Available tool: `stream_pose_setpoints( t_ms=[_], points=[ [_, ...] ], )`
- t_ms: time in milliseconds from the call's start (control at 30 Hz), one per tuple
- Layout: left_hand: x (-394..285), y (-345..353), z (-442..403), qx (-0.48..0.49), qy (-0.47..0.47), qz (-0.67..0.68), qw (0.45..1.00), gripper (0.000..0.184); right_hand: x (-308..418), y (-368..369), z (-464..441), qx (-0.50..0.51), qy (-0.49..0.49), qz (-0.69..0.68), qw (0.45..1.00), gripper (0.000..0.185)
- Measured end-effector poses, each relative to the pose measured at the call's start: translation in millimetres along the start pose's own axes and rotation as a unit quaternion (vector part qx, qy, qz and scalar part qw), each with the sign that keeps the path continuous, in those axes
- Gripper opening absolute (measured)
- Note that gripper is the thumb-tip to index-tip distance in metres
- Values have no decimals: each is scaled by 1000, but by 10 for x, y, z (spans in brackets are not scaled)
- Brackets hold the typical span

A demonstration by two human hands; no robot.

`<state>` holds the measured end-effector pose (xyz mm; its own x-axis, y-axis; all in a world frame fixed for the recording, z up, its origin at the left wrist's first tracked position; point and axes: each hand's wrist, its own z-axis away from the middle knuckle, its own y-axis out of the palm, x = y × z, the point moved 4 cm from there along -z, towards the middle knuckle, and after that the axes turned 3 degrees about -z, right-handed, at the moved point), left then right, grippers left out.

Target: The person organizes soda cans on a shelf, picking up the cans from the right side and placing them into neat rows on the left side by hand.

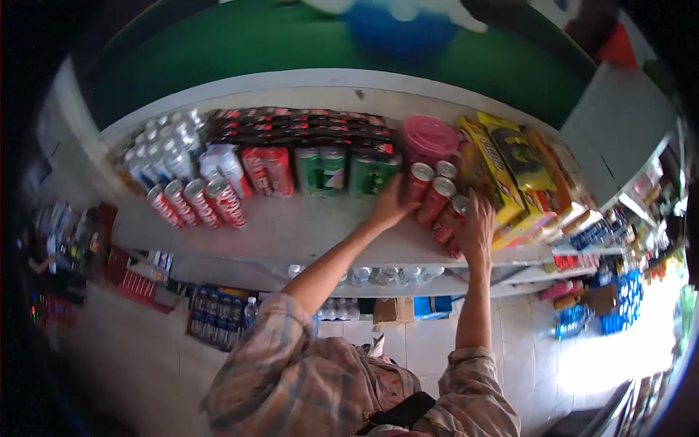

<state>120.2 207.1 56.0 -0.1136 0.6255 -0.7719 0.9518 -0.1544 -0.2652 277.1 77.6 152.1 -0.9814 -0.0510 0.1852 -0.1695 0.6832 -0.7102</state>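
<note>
A cluster of several red soda cans (435, 202) stands on the shelf between my two hands, silver tops up. My left hand (391, 208) grips the cluster from the left, its fingers bent against a can's side. On the right, my right hand (477, 226) has its fingers curved down round the nearest can (453, 215); part of that can is hidden. Behind the cans sits a pink round-lidded container (431, 137). Yellow boxes (486, 164) lie just right of my right hand, and green can packs (373, 172) stand left of my left hand.
The light shelf (328, 226) holds a row of red cola cans (195, 204), a wrapped red can pack (268, 172), clear bottles (164, 151) and stacked black packets (298, 130). Bottles stand on the lower shelf (364, 288). A bottle crate (217, 317) is on the floor.
</note>
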Motion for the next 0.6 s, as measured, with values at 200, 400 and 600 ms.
stream_pose_setpoints(
  t_ms=[200,400,600],
  points=[
    [123,149,-85,-57,4,22,998,84,37,113,-9,77,40,98,991,72],
    [-95,-30,93,-7,-86,11,996,71,-1,90,-18,58,3,37,998,69],
    [-559,-761,635,-66,-56,11,996,56,23,53,-3,67,25,6,997,63]
  ],
)
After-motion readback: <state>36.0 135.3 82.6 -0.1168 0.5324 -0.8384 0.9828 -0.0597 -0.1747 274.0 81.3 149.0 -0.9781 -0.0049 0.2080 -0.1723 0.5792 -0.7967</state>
